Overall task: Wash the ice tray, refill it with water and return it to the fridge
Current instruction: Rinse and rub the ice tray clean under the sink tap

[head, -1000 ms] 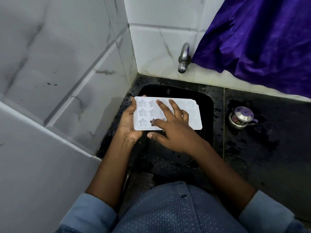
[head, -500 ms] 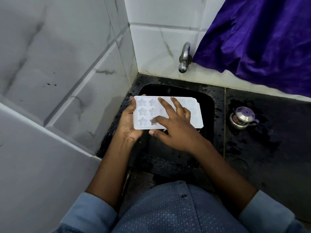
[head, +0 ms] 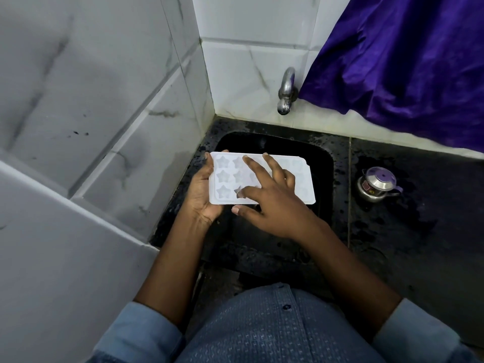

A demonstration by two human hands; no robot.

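2 grips: left grip (head: 201, 197) clasps the tray (head: 301, 184) end, right grip (head: 275, 208) lies flat, straight-fingered; we'd rub every cell (head: 223, 176).

Ice tray (head: 301, 179) lies flat over sink (head: 337, 163) and blocks most of basin opening. Left hand (head: 201, 195) grips tray's left end; right hand (head: 275, 208) lies on top, fingers spread.
- Left: tiled wall (head: 117, 127) just beside left hand, tight.
- Above: tap (head: 286, 90) apart from tray, open air between.
- Right: wet counter (head: 419, 244) open near front; small steel pot (head: 377, 184) near sink; purple cloth (head: 406, 74) hangs at back.
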